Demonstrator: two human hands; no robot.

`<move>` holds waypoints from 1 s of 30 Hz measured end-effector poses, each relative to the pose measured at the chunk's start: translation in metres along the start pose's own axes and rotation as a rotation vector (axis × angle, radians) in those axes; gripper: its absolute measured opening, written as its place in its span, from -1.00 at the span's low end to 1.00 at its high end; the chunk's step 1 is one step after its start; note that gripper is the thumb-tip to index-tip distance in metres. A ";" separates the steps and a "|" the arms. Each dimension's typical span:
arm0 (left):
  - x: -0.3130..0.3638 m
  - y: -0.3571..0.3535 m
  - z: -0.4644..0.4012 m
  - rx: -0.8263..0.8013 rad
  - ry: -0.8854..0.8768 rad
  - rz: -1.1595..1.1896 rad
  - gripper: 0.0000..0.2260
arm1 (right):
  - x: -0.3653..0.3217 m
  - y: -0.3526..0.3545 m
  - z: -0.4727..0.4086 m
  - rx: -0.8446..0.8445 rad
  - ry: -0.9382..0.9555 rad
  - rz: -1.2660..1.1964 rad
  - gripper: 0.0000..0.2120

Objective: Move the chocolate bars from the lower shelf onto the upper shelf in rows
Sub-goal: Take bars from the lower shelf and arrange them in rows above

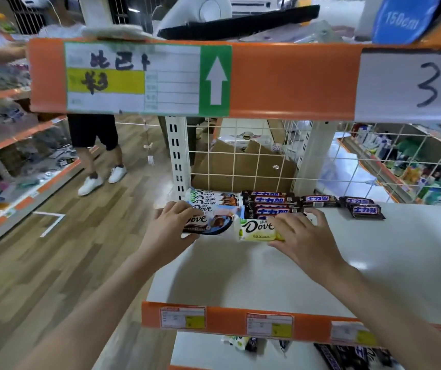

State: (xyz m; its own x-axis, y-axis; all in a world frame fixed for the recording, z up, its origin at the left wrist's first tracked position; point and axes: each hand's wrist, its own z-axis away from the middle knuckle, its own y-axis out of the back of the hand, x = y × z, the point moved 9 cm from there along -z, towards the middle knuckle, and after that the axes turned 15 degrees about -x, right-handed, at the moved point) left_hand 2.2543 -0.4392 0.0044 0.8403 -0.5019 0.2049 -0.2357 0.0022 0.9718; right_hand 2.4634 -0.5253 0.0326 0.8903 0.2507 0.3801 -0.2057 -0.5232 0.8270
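My left hand (171, 225) grips the left end of a brown Dove bar (210, 224) lying on the white upper shelf (280, 273). My right hand (298, 233) holds the right end of a yellow-white Dove bar (256, 229) beside it. Behind them lies a row of Dove bars (214, 200) and a row of dark Snickers bars (270, 202), with more Snickers bars (360, 206) to the right. On the lower shelf (214, 353), several bars (347, 356) show under the orange edge strip.
An orange shelf rail (280, 81) with a label and the number 3 hangs overhead. A wire mesh back (240, 156) closes the shelf's rear, cardboard behind it. A person in white shoes (102, 177) stands in the aisle at left, beside other stocked shelves (13, 156).
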 end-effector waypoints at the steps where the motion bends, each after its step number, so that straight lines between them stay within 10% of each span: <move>1: 0.000 -0.002 -0.003 -0.002 -0.006 0.009 -0.62 | 0.000 -0.001 -0.001 -0.001 -0.002 -0.001 -0.51; 30: -0.007 -0.021 -0.042 0.043 -0.051 0.159 -0.62 | -0.012 -0.016 -0.030 -0.021 -0.020 -0.059 -0.53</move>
State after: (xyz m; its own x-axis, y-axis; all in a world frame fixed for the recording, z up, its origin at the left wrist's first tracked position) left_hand 2.2735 -0.3997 -0.0123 0.7651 -0.5418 0.3480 -0.3852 0.0480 0.9216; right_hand 2.4439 -0.4957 0.0275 0.9090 0.2646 0.3221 -0.1605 -0.4909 0.8563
